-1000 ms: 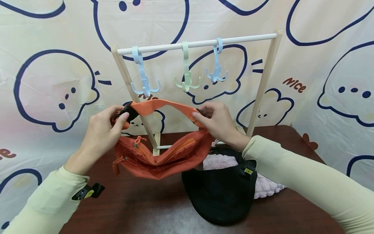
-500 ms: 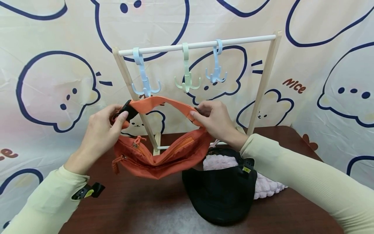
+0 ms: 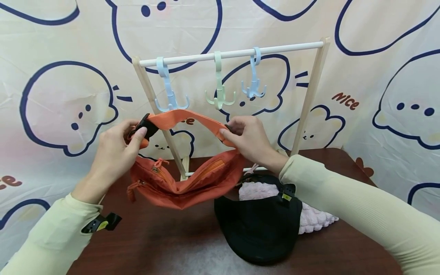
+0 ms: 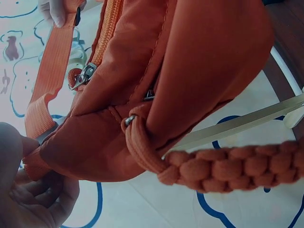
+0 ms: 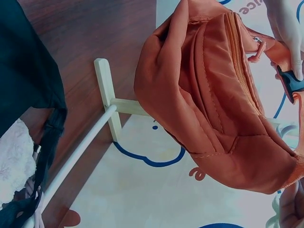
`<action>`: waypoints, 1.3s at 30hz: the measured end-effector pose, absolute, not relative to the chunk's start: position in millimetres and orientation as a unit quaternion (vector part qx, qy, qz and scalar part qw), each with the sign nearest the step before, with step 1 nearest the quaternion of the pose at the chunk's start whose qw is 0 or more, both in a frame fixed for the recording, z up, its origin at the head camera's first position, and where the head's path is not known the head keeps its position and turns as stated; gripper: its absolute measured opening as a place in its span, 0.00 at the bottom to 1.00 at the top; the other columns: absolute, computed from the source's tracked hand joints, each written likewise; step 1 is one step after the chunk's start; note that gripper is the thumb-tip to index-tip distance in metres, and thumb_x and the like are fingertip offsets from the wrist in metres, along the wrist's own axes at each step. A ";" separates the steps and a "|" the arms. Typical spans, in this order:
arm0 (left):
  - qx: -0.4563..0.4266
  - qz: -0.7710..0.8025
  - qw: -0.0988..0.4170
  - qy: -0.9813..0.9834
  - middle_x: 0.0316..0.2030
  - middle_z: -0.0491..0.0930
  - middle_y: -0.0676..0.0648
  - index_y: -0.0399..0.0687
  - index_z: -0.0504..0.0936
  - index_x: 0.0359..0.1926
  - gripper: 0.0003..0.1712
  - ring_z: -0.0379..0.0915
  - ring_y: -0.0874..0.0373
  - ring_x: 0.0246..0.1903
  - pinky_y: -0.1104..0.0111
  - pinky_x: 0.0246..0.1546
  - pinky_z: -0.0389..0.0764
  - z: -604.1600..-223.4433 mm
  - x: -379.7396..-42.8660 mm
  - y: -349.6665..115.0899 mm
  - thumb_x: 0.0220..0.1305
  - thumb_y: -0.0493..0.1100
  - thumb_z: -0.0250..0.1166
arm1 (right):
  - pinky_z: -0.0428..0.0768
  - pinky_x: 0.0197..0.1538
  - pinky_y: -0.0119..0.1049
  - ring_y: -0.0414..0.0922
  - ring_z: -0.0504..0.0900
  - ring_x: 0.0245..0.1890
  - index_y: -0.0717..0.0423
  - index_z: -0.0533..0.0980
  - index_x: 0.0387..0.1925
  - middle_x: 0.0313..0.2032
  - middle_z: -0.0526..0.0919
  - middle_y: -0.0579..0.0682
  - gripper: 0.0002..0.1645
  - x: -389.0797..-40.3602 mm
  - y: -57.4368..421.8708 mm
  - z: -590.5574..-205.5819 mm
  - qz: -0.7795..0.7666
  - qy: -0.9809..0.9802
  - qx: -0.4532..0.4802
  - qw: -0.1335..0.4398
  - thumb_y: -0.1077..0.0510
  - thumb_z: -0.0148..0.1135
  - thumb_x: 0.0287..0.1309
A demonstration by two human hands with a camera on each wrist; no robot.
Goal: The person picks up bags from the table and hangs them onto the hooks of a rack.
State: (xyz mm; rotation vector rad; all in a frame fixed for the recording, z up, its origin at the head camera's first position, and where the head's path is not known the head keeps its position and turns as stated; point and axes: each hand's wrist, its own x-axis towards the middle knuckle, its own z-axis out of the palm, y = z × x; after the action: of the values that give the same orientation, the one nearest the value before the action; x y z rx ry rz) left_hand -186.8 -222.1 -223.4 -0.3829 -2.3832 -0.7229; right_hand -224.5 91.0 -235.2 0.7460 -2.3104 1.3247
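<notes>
An orange-red waist bag (image 3: 185, 183) hangs in the air between both hands, its strap (image 3: 185, 116) arched above the body. My left hand (image 3: 115, 152) grips the strap's left end at the black buckle (image 3: 147, 126). With thumb and fingers, my right hand (image 3: 252, 139) pinches the strap's right end. In the left wrist view a braided zipper pull (image 4: 228, 166) dangles from the bag. The bag's zippered front shows in the right wrist view, the left hand (image 5: 287, 38) at the buckle beyond it. Behind the bag, two blue hooks (image 3: 168, 89) and a green hook (image 3: 219, 86) hang from a white rod.
The wooden rack (image 3: 314, 88) with its white rod (image 3: 282, 48) stands on the dark brown table (image 3: 165, 244). Right of centre lies a black bag (image 3: 259, 229), over a fluffy pale pink item (image 3: 314, 219). A cartoon-printed cloth (image 3: 388, 23) covers the walls.
Both hands have shifted slightly left and up with the waist bag, and the strap's arch now sits nearer the left blue hook. Their grip looks the same.
</notes>
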 end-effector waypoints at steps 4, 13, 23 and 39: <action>-0.142 -0.268 0.318 -0.898 0.32 0.87 0.36 0.36 0.81 0.53 0.18 0.69 0.71 0.24 0.76 0.27 0.65 -221.4 -186.9 -222.3 0.74 0.46 0.59 | 0.87 0.43 0.42 0.48 0.89 0.31 0.64 0.84 0.37 0.36 0.90 0.59 0.07 -224.8 87.1 -234.9 0.476 -0.818 0.266 0.186 0.62 0.67 0.64; -0.134 -0.273 0.323 -0.896 0.34 0.87 0.35 0.37 0.81 0.54 0.18 0.68 0.71 0.24 0.76 0.28 0.65 -217.2 -187.0 -223.5 0.75 0.46 0.59 | 0.87 0.40 0.40 0.47 0.89 0.30 0.64 0.84 0.37 0.34 0.90 0.58 0.07 -226.2 79.7 -234.6 0.479 -0.812 0.269 0.197 0.61 0.67 0.63; -0.123 -0.287 0.337 -0.888 0.36 0.87 0.33 0.37 0.82 0.55 0.19 0.66 0.80 0.25 0.78 0.29 0.65 -211.2 -187.9 -224.8 0.75 0.46 0.58 | 0.87 0.39 0.36 0.45 0.89 0.30 0.63 0.83 0.36 0.34 0.90 0.57 0.07 -227.4 72.2 -229.6 0.498 -0.800 0.272 0.196 0.61 0.67 0.64; -0.115 -0.288 0.345 -0.886 0.37 0.87 0.33 0.37 0.82 0.56 0.19 0.66 0.78 0.23 0.78 0.26 0.64 -203.5 -189.4 -228.2 0.75 0.47 0.58 | 0.86 0.39 0.35 0.46 0.89 0.31 0.64 0.83 0.36 0.34 0.90 0.58 0.07 -231.6 61.4 -219.3 0.495 -0.799 0.272 0.207 0.61 0.67 0.63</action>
State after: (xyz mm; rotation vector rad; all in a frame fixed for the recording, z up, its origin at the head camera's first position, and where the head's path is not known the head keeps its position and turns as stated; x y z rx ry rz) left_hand -189.4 -228.2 -203.5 -0.2996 -2.2995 -0.7482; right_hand -231.6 61.4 -219.3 0.7578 -2.2249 1.3785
